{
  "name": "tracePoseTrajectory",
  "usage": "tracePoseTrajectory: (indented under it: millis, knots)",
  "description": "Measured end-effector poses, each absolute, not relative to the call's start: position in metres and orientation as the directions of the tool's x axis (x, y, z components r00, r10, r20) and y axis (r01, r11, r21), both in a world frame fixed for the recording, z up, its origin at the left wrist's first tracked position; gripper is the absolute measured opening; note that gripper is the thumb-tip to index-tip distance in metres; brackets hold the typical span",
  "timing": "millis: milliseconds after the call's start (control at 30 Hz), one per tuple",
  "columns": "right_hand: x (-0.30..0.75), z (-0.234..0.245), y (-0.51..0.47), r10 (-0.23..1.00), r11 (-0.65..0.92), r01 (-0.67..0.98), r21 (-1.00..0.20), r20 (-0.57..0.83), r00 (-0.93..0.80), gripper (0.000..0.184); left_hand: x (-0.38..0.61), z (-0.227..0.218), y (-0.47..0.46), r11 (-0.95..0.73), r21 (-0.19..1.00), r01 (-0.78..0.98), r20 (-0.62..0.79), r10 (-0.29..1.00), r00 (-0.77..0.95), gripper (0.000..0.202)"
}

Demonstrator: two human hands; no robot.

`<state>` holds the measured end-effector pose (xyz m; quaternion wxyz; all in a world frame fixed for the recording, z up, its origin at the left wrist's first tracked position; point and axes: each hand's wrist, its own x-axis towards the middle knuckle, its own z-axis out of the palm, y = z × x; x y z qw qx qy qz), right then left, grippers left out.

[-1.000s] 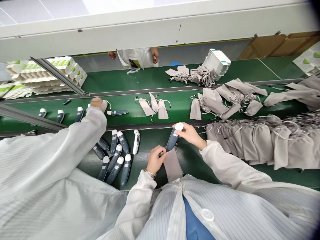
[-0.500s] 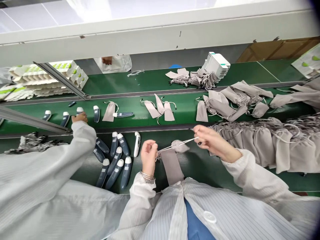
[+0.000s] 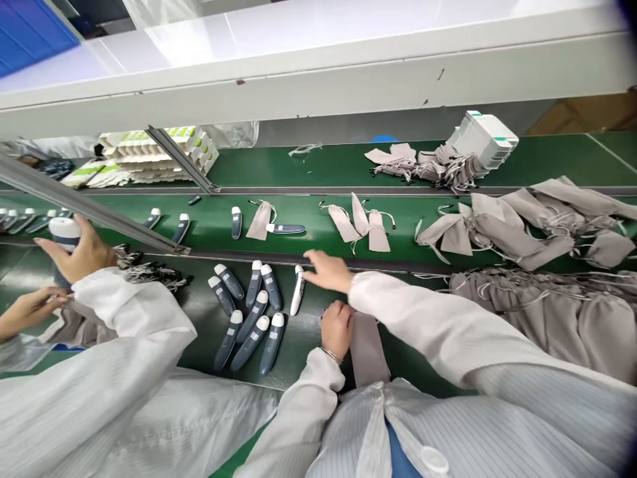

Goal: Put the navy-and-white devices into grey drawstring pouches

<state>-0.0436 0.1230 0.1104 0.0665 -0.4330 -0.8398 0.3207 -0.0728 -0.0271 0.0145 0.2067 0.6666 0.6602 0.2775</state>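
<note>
My left hand [image 3: 337, 328] is closed on the top edge of a flat grey drawstring pouch [image 3: 369, 348] that lies against my coat front. My right hand [image 3: 326, 271] reaches left across my body with fingers stretched out and empty. Its fingertips are just right of a white handheld device [image 3: 297, 290] lying on the green bench. Left of that lie several dark grey devices with white caps [image 3: 249, 312], side by side.
A co-worker on my left holds a white-capped device [image 3: 64, 232] in one hand [image 3: 82, 255]. Filled and flat pouches [image 3: 368, 226] lie on the green belt [image 3: 318, 212]. A heap of grey pouches [image 3: 547, 312] fills the right. White boxes [image 3: 485, 136] and trays [image 3: 149, 153] stand behind.
My right hand let go of the drawstring and swung left toward the white device. My left hand dropped onto the pouch. The view turned left, and the co-worker lifted a device off the belt.
</note>
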Motion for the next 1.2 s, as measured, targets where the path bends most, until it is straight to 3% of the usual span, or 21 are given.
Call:
tracePoseTrajectory:
  millis: [100, 267, 367, 500, 600, 667, 733, 867, 933, 1067, 1133, 1200]
  knots:
    - [-0.11, 0.081, 0.113, 0.727, 0.357, 0.761, -0.542, -0.351, -0.591, 0.062, -0.072, 0.011, -0.028, -0.07, 0.593, 0.802, 0.12, 0.993, -0.002, 0.018]
    - [-0.127, 0.053, 0.131, 0.737, 0.233, 0.755, -0.613, -0.395, -0.548, 0.045, -0.075, 0.017, -0.029, -0.085, 0.575, 0.814, 0.133, 0.991, 0.01, 0.015]
    - [-0.08, 0.053, 0.153, 0.783, 0.195, 0.653, -0.732, -0.285, -0.553, 0.042, -0.081, 0.028, -0.025, -0.103, 0.625, 0.774, 0.116, 0.993, 0.039, 0.013]
    - [0.013, 0.073, 0.157, 0.885, 0.164, 0.495, -0.854, -0.094, -0.456, 0.052, -0.09, 0.048, -0.019, -0.114, 0.756, 0.645, 0.091, 0.993, 0.069, 0.007]
    - [0.068, 0.095, 0.13, 0.918, 0.142, 0.158, -0.977, 0.07, -0.39, 0.068, -0.092, 0.067, -0.015, -0.108, 0.856, 0.506, 0.077, 0.994, 0.083, 0.01]
    - [0.088, 0.106, 0.105, 0.922, 0.095, -0.034, -0.995, 0.101, -0.373, 0.078, -0.088, 0.081, -0.013, -0.108, 0.901, 0.421, 0.079, 0.993, 0.084, 0.014]
    - [0.097, 0.112, 0.082, 0.913, 0.058, -0.045, -0.997, 0.071, -0.402, 0.073, -0.081, 0.095, -0.01, -0.112, 0.926, 0.361, 0.095, 0.993, 0.065, 0.015]
    - [0.102, 0.116, 0.048, 0.85, 0.125, 0.12, -0.985, 0.044, -0.525, 0.029, -0.071, 0.112, -0.005, -0.105, 0.955, 0.277, 0.127, 0.99, -0.061, 0.015]
    - [0.107, 0.12, 0.034, 0.837, 0.037, 0.129, -0.991, -0.04, -0.546, 0.024, -0.072, 0.115, -0.003, -0.036, 0.984, 0.172, 0.066, 0.982, -0.174, 0.019]
    - [0.134, 0.139, 0.024, 0.843, -0.421, -0.13, -0.898, -0.334, -0.422, 0.027, -0.082, 0.112, -0.004, 0.044, 0.997, 0.059, -0.021, 0.94, -0.341, 0.027]
    - [0.151, 0.15, 0.036, 0.877, -0.435, -0.243, -0.867, -0.348, -0.331, 0.029, -0.083, 0.105, -0.006, 0.038, 0.996, 0.079, -0.005, 0.925, -0.38, 0.024]
    - [0.166, 0.159, 0.06, 0.957, -0.286, -0.315, -0.905, -0.252, -0.144, 0.029, -0.08, 0.092, -0.009, 0.073, 0.989, 0.129, -0.031, 0.952, -0.305, 0.015]
